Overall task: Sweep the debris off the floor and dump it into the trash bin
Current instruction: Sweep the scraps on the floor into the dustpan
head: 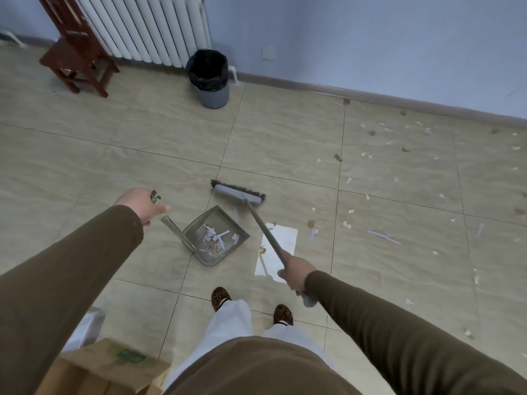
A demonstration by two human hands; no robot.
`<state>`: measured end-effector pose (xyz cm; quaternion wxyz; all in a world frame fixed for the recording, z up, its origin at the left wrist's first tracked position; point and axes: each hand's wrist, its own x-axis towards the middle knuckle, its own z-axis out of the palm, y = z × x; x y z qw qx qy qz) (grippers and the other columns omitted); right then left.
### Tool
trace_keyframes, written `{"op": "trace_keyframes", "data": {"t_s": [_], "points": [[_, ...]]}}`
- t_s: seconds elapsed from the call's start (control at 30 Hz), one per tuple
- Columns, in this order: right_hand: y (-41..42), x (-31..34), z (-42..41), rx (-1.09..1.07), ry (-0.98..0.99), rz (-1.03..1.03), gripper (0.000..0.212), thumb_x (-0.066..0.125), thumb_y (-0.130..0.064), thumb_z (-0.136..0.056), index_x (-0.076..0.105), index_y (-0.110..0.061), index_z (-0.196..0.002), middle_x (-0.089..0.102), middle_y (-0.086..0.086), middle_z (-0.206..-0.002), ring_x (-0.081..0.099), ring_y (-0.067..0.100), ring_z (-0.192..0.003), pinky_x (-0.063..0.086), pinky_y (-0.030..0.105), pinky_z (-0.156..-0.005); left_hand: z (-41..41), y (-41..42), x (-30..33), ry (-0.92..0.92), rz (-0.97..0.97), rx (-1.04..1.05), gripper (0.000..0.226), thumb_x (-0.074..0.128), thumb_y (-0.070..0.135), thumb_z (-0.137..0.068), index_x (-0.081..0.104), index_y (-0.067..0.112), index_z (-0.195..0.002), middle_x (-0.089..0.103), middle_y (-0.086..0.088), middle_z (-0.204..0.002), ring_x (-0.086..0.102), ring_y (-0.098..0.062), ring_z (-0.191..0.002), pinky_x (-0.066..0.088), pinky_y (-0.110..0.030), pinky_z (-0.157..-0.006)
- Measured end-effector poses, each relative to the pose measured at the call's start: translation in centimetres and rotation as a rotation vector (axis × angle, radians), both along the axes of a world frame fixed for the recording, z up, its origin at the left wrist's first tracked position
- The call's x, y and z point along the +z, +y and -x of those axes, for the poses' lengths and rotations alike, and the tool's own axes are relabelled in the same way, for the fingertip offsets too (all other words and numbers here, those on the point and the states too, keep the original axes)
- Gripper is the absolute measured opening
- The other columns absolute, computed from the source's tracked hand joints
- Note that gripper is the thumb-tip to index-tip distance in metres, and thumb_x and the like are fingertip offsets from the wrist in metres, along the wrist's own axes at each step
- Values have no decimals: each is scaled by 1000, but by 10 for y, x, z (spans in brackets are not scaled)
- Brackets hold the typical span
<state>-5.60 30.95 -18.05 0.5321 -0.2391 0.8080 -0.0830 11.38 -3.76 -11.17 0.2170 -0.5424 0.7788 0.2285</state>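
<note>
A grey see-through dustpan (225,223) rests on the tiled floor in front of my feet, with paper scraps inside it. My left hand (142,205) grips the top of its long handle. My right hand (295,273) grips the grey broom handle, and the broom head (238,193) touches the floor just beyond the dustpan. A white paper sheet (285,238) lies under the broom handle. Several small paper and brown scraps (382,236) are scattered over the tiles to the right. The grey trash bin (214,94) with a black liner stands by the far wall.
A dark red wooden chair (77,55) stands at the far left beside a white radiator (148,27). A cardboard box (105,369) sits at my lower left. The wall and skirting run diagonally along the right.
</note>
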Motion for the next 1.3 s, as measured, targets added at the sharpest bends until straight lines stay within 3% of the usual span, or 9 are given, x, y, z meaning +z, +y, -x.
{"op": "trace_keyframes", "data": {"t_s": [0.1,0.2,0.37,0.43,0.53,0.67,0.8,1.07,1.3], "points": [[-15,-11,-4,-39,-113,-18,49,48,-20,-100,33,-18,-147,58,10,-80,54,22,-53,51,31,-52,-1,9,-1,7,10,19,39,69,42,-92,55,10,-75,63,-7,-67,61,-20,-53,49,-26,-53],[3,0,4,-142,-259,0,38,51,-19,-101,44,-13,-138,48,6,-73,43,15,-48,41,25,-43,-3,13,-2,3,11,21,39,69,42,-92,57,9,-75,64,-7,-67,63,-20,-54,54,-30,-59],[68,41,32,-269,-423,65,45,54,-22,-99,41,-30,-141,45,3,-74,41,9,-46,36,22,-40,-9,11,-7,-4,6,31,47,69,45,-91,64,-1,-98,69,-10,-73,65,-22,-57,61,-39,-72],[82,48,35,-246,-389,93,52,55,-22,-99,37,-33,-146,46,5,-78,42,9,-47,38,23,-40,-11,13,-7,-16,5,39,50,68,46,-92,65,-2,-103,69,-11,-70,63,-20,-55,59,-38,-72],[72,37,24,-111,-237,123,45,52,-24,-98,42,-31,-141,50,8,-85,46,16,-54,44,26,-43,-11,18,-6,-3,12,52,44,68,44,-93,63,0,-91,66,-10,-69,62,-20,-54,59,-38,-74],[27,0,6,-23,-133,52,47,50,-25,-98,36,-28,-143,59,10,-85,54,23,-57,50,30,-48,-11,26,-7,13,8,50,39,69,43,-92,59,7,-80,68,-10,-74,65,-21,-58,61,-40,-76],[7,-8,1,-113,-274,21,48,51,-22,-101,37,-15,-146,51,5,-72,46,15,-47,43,25,-45,-13,30,-9,33,5,44,35,72,41,-90,59,9,-85,71,-10,-84,69,-24,-65,63,-43,-76],[98,30,28,-401,-441,133,58,57,-20,-99,33,-25,-152,46,4,-74,42,10,-47,39,23,-40,-33,49,4,20,2,29,27,76,30,-87,65,6,-93,70,-12,-77,72,-26,-66,60,-37,-63],[108,26,54,-295,-209,201,52,54,-20,-100,37,-26,-149,48,6,-79,44,14,-50,42,25,-42,-55,87,25,47,2,55,25,75,28,-88,63,6,-87,68,-15,-81,67,-25,-65,55,-33,-56]]}}
